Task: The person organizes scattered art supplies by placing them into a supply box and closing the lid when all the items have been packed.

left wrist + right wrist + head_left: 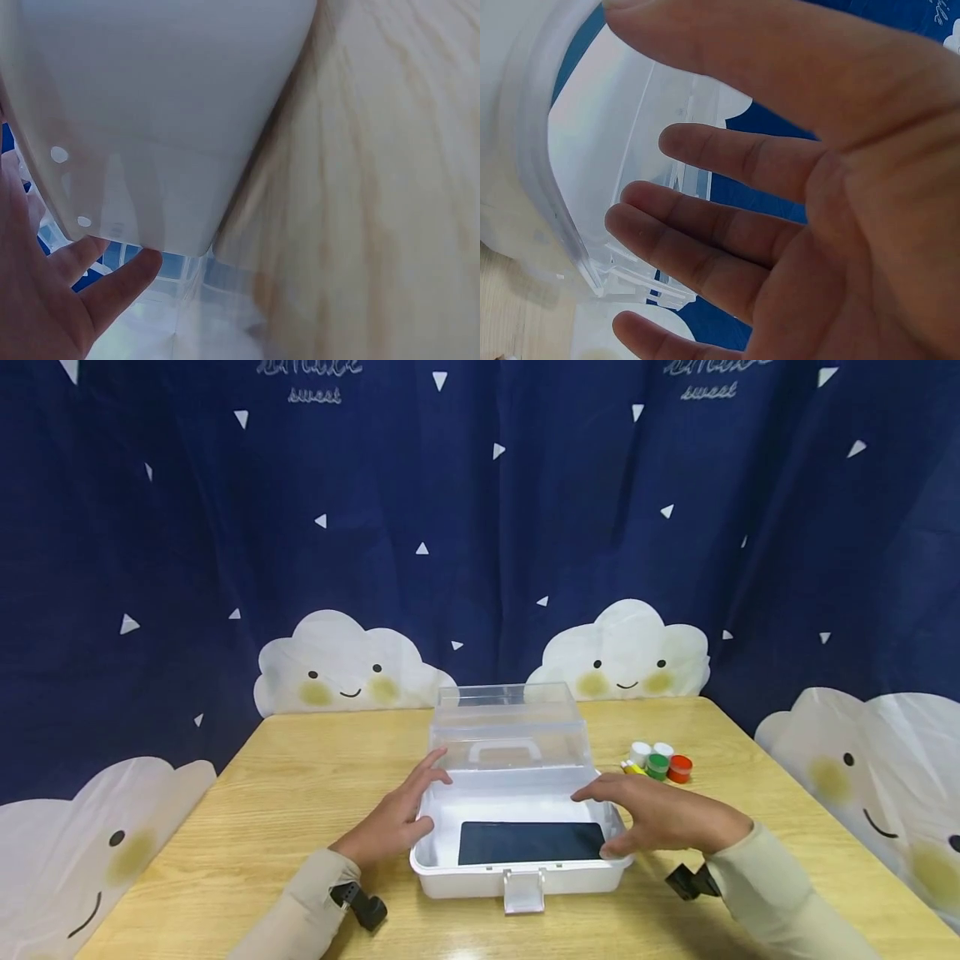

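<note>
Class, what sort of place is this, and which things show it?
Probably an indoor tabletop workspace: a wood-grained table stands before a navy curtain with smiling clouds, holding an open white box and small containers.

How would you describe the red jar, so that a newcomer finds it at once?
On the wooden table, find the large white box with its clear lid open. To its right in the head view, small jars sit close together. The red jar is the rightmost; its neighbours are green and white.
</note>
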The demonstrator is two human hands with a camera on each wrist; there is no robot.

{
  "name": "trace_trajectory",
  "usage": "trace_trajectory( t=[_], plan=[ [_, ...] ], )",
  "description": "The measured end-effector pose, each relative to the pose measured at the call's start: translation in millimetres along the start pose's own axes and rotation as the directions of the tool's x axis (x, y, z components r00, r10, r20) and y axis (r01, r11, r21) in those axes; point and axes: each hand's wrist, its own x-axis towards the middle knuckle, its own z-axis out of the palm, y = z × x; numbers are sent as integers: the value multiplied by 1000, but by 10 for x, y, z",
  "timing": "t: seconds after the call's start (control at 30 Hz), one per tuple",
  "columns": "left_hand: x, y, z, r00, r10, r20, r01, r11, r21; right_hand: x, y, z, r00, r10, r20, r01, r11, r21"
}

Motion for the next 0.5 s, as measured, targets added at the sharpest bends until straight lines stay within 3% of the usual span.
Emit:
trace_trajectory(
  t=[0.3,0.5],
  plan=[
    [-14,-4,12,1000,17,-10,-17,1000,13,-17,26,-24,999,-30,-25,30,999,-24],
    [-5,-1,1,1000,-4,-1,4,1000,-9,-51,117,-116,988,-98,-115,89,993,-82]
  ],
)
